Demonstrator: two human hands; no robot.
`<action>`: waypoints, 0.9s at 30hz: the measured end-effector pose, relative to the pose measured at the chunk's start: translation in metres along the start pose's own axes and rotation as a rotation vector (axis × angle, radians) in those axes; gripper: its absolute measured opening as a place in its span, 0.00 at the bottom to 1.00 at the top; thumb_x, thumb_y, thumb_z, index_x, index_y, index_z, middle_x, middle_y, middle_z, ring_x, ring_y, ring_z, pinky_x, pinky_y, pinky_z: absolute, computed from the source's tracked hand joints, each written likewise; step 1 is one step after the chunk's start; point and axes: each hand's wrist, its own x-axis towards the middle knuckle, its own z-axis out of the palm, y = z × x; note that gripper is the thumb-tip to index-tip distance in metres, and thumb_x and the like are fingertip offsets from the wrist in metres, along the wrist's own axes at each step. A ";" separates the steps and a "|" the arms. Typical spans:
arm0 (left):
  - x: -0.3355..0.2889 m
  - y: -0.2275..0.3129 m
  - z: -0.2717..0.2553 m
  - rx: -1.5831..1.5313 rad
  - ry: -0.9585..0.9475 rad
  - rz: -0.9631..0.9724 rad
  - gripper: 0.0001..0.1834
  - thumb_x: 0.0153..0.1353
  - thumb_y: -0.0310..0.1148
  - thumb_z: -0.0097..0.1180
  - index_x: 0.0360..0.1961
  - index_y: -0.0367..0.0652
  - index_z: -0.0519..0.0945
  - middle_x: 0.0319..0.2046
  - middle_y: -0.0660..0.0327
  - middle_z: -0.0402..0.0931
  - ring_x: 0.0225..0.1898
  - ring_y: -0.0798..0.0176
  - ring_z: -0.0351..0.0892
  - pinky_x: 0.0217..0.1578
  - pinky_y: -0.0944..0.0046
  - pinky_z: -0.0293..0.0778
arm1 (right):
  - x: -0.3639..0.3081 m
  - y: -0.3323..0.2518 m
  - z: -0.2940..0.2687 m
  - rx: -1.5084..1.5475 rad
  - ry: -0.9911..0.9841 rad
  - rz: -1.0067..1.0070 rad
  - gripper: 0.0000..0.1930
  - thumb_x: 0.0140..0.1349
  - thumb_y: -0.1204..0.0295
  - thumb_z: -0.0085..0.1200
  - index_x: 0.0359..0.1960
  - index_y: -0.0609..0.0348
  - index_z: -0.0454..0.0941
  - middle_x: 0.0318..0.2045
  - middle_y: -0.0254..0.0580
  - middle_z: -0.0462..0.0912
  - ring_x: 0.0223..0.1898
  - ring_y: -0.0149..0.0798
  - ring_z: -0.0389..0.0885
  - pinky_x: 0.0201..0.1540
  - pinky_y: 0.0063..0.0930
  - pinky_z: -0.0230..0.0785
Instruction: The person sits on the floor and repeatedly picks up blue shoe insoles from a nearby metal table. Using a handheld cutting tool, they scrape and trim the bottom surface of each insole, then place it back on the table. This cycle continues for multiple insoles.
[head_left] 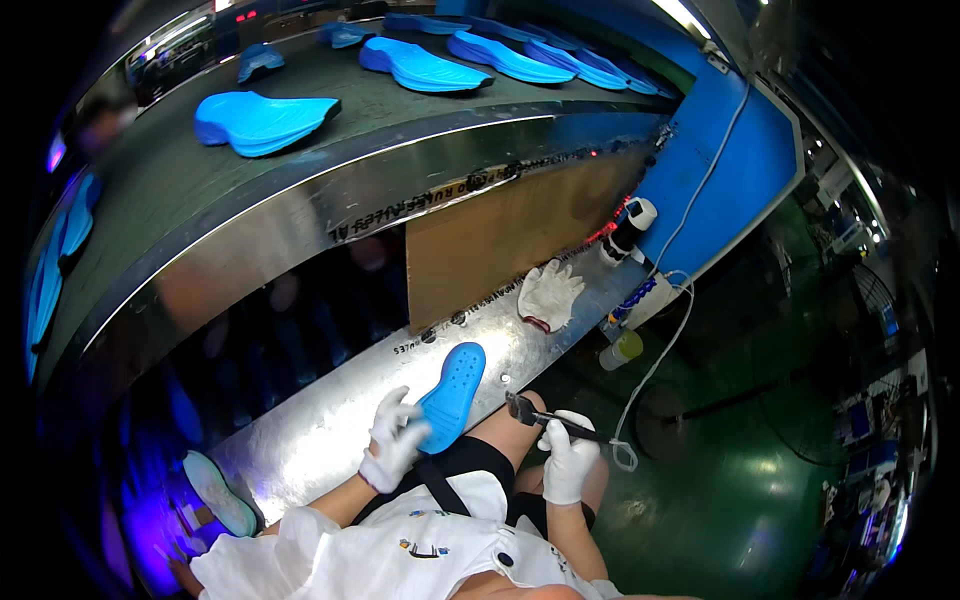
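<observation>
A blue shoe sole (455, 385), dotted with small holes at its far end, lies across the near edge of the metal shelf (300, 440), its near end reaching over my lap. Beside that end is my left hand (393, 443) in a white glove, fingers apart and slightly blurred, the fingertips at the sole's left edge. It does not appear to grip the sole. My right hand (568, 458), also gloved in white, is closed round the dark handle of a brush (524, 408). The brush head points left, above my knee and apart from the sole.
A dark conveyor belt (330, 170) above the shelf carries several blue soles (265, 122). On the shelf are a white glove (550, 297) and a white-and-black bottle (630, 228). A grey tube (652, 388) hangs at the right. A pale green sole (220, 495) lies at left.
</observation>
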 end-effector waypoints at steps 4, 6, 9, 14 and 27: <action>0.060 -0.035 -0.012 -0.951 -0.176 -0.823 0.46 0.59 0.74 0.40 0.55 0.39 0.76 0.50 0.49 0.76 0.46 0.50 0.75 0.38 0.55 0.71 | 0.002 0.014 0.008 0.025 -0.030 0.065 0.09 0.61 0.79 0.56 0.42 0.67 0.76 0.24 0.36 0.78 0.21 0.27 0.74 0.25 0.20 0.69; 0.072 -0.085 -0.013 -1.656 -0.937 -0.739 0.55 0.57 0.80 0.31 0.59 0.34 0.72 0.51 0.45 0.76 0.45 0.45 0.76 0.38 0.51 0.74 | 0.001 0.016 0.015 0.039 -0.053 0.073 0.09 0.61 0.79 0.56 0.42 0.67 0.76 0.24 0.36 0.78 0.21 0.27 0.74 0.26 0.21 0.69; 0.071 -0.062 0.028 -1.186 -0.292 -0.877 0.57 0.57 0.80 0.28 0.61 0.34 0.70 0.50 0.43 0.75 0.44 0.42 0.77 0.41 0.43 0.76 | 0.002 0.018 0.015 0.023 -0.043 0.087 0.09 0.61 0.80 0.57 0.43 0.67 0.76 0.24 0.37 0.78 0.21 0.27 0.75 0.26 0.21 0.69; 0.060 -0.040 0.053 -1.590 -0.424 -1.027 0.50 0.62 0.74 0.29 0.61 0.33 0.68 0.50 0.39 0.72 0.41 0.43 0.75 0.42 0.47 0.76 | 0.037 0.050 0.023 -0.382 -0.129 -0.218 0.08 0.59 0.75 0.62 0.39 0.64 0.79 0.28 0.38 0.82 0.24 0.31 0.79 0.29 0.25 0.71; 0.028 0.056 0.074 -1.544 -0.330 -0.858 0.45 0.60 0.73 0.37 0.60 0.45 0.71 0.52 0.48 0.77 0.47 0.43 0.79 0.45 0.39 0.76 | 0.031 -0.046 0.055 -0.754 -0.321 -0.835 0.13 0.52 0.75 0.62 0.40 0.58 0.81 0.34 0.42 0.83 0.31 0.44 0.80 0.33 0.36 0.74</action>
